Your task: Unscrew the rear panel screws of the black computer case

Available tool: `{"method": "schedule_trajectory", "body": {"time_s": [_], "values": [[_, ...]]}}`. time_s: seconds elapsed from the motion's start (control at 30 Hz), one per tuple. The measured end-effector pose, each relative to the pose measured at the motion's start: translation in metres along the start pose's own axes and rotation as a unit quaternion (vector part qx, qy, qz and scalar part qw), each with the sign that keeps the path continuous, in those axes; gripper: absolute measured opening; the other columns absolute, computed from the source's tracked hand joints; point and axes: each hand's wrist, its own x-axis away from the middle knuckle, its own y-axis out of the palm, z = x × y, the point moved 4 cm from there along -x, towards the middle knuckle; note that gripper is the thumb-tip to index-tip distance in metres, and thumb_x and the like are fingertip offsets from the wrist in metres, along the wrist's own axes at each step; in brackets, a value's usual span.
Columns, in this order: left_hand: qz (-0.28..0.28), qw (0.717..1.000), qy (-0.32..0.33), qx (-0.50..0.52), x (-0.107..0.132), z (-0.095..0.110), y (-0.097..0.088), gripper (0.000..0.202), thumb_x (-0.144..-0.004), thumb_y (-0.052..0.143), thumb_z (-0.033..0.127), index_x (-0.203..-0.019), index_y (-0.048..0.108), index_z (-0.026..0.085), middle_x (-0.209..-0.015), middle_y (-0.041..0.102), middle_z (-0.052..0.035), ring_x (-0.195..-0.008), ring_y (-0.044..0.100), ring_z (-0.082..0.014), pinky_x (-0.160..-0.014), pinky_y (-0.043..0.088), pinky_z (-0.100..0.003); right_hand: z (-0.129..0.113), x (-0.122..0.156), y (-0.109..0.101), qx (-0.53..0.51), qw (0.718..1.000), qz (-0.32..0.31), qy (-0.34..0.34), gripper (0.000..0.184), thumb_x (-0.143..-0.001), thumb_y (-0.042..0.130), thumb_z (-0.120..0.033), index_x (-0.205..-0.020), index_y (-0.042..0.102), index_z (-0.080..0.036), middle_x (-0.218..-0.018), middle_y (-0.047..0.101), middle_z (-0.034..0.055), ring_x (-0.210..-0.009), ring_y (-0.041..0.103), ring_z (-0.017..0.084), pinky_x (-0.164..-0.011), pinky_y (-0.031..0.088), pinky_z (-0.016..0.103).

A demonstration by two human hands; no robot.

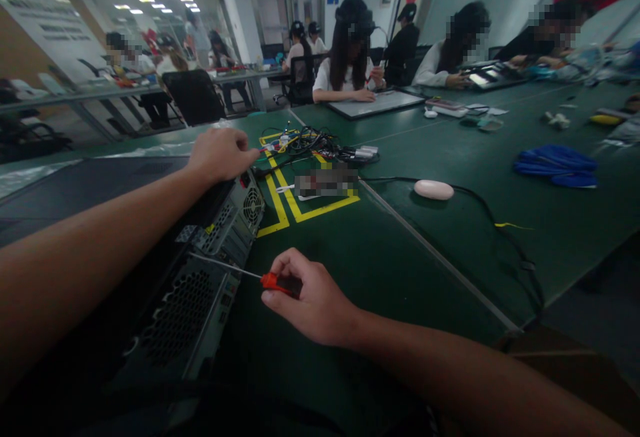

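Observation:
A desktop computer case [230,240] lies on its side at the left, its vented back panel facing right. My right hand [320,300] is closed around the red and black handle of a screwdriver [270,282]. The long thin shaft points left, its tip at the back panel near the upper edge; I cannot tell whether it sits on a screw. My left hand [220,152] is over the far corner of the case, fingers curled together. Something thin and reddish shows at its fingertips, too small to name.
Tangled cables [320,140] lie beyond the case, by yellow tape [327,209] marking the green table [400,257]. A pale oval object [434,189] sits on a black cable. Blue folded material [557,165] lies right. Co-workers sit across, one at a flat panel [377,102].

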Motion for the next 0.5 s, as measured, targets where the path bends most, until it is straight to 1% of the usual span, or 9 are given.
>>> {"method": "schedule_trajectory", "body": {"time_s": [0.1,0.17,0.33,0.5], "values": [[-0.009,1.0,0.014,-0.019,-0.0003,0.0014,0.0007,0.04,-0.097,0.061,0.054,-0.1,0.083,0.021,-0.111,0.083,-0.0188,-0.11,0.074,-0.0386,-0.096,0.054,-0.051,0.0018,-0.0001,0.0004,-0.005,1.0,-0.003,-0.009,0.029,-0.099,0.089,-0.03,-0.11,0.062,-0.026,-0.093,0.068,-0.0042,-0.081,0.063,0.017,-0.078,0.051,0.032],[-0.012,1.0,0.013,-0.024,-0.0005,0.0011,0.0013,0.042,-0.099,0.059,0.054,-0.102,0.083,0.02,-0.11,0.082,-0.0187,-0.106,0.073,-0.0366,-0.093,0.052,-0.05,0.0028,0.0001,0.0004,-0.006,1.0,-0.006,-0.013,0.029,-0.1,0.088,-0.031,-0.111,0.062,-0.026,-0.094,0.067,-0.004,-0.081,0.062,0.017,-0.078,0.051,0.033],[-0.008,1.0,0.021,-0.008,-0.0016,-0.0006,0.0029,0.04,-0.098,0.06,0.054,-0.1,0.082,0.02,-0.105,0.08,-0.0161,-0.104,0.072,-0.0355,-0.091,0.052,-0.049,0.0024,0.0005,0.0003,0.0,1.0,-0.011,-0.005,0.03,-0.102,0.088,-0.033,-0.112,0.06,-0.027,-0.094,0.066,-0.0042,-0.083,0.061,0.018,-0.08,0.05,0.035],[-0.013,1.0,0.012,0.016,-0.0067,-0.0052,0.0061,0.033,-0.09,0.067,0.057,-0.093,0.081,0.028,-0.098,0.081,-0.0156,-0.108,0.074,-0.0405,-0.094,0.055,-0.05,0.001,0.0004,0.0,0.003,1.0,-0.008,-0.004,0.03,-0.101,0.089,-0.034,-0.112,0.061,-0.027,-0.093,0.066,-0.0041,-0.082,0.061,0.018,-0.079,0.05,0.035]]}}
